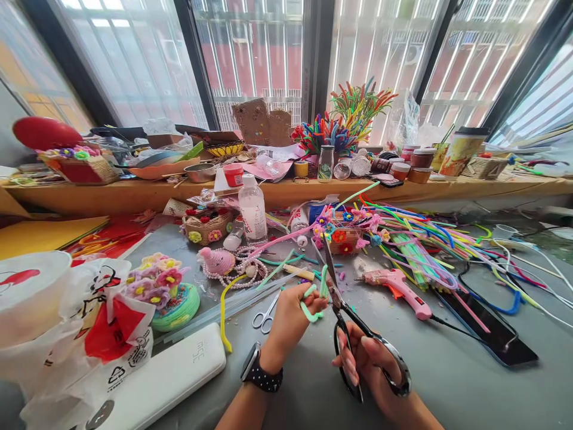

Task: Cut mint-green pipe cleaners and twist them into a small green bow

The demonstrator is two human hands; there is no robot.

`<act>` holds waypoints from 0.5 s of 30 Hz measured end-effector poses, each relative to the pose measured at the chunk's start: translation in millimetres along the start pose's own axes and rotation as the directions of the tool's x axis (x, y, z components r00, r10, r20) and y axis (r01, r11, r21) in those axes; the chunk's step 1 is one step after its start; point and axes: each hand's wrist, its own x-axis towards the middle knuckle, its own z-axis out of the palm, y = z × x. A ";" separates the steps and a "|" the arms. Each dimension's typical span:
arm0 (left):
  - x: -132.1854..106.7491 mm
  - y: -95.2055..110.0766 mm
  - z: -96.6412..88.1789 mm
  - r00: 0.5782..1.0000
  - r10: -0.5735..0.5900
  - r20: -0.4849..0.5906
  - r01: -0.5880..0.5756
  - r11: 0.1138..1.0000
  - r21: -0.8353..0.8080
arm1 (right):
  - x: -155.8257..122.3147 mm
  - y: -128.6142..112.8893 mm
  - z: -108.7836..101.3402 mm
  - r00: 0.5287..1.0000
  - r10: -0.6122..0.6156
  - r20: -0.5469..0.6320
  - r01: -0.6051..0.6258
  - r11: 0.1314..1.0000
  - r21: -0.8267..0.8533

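Observation:
My left hand [293, 313], with a dark watch on the wrist, is closed on a mint green pipe cleaner [308, 309] bent into a loop. One end of it sticks up beside the scissors' blades. My right hand [369, 358] has its fingers through the handles of large black-handled scissors [336, 298]. Their blades point up and away from me and stand slightly apart, close to the green pipe cleaner. Whether a blade touches it I cannot tell. Small white-handled scissors [265, 319] lie on the table just left of my left hand.
A pink glue gun [398, 289] and a dark phone [487, 328] lie to the right, below a heap of colourful pipe cleaners [421, 251]. Left are a white case [179, 370], a plastic bag [98, 316] and a fuzzy flower pot [176, 304]. A clear bottle [253, 209] stands behind.

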 end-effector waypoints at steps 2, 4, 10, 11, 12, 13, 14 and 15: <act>0.4 -0.8 0.0 1.000 -0.013 -0.010 0.013 1.000 -0.024 | 1.4 -0.2 -0.1 1.000 -0.020 0.002 0.020 0.999 -0.032; 1.1 -3.1 0.2 1.000 -0.023 -0.007 0.022 0.998 -0.058 | 2.6 -0.7 -0.1 1.000 -0.030 -0.004 0.030 0.997 -0.065; 3.1 -13.1 0.6 0.999 -0.047 -0.028 0.045 0.998 -0.053 | 11.9 2.5 -2.3 0.986 0.016 -0.164 -0.054 0.972 -0.230; 3.6 -14.6 0.0 0.998 -0.052 -0.035 0.050 0.997 -0.056 | 13.3 1.0 -3.4 0.981 -0.006 -0.193 -0.046 0.964 -0.262; 4.3 -15.9 -1.0 0.997 -0.058 -0.043 0.055 0.996 -0.065 | 13.9 -1.9 -4.9 0.978 -0.026 -0.205 -0.036 0.955 -0.294; 5.1 -16.8 -2.2 0.996 -0.065 -0.053 0.061 0.995 -0.078 | 13.6 -6.2 -6.8 0.979 -0.034 -0.200 -0.034 0.945 -0.324; 5.9 -17.1 -3.8 0.995 -0.075 -0.065 0.069 0.994 -0.089 | 12.2 -11.9 -9.2 0.982 -0.020 -0.190 -0.051 0.931 -0.362; 6.7 -16.9 -5.5 0.993 -0.088 -0.080 0.080 0.992 -0.098 | 9.6 -18.6 -12.3 0.984 -0.002 -0.180 -0.074 0.907 -0.414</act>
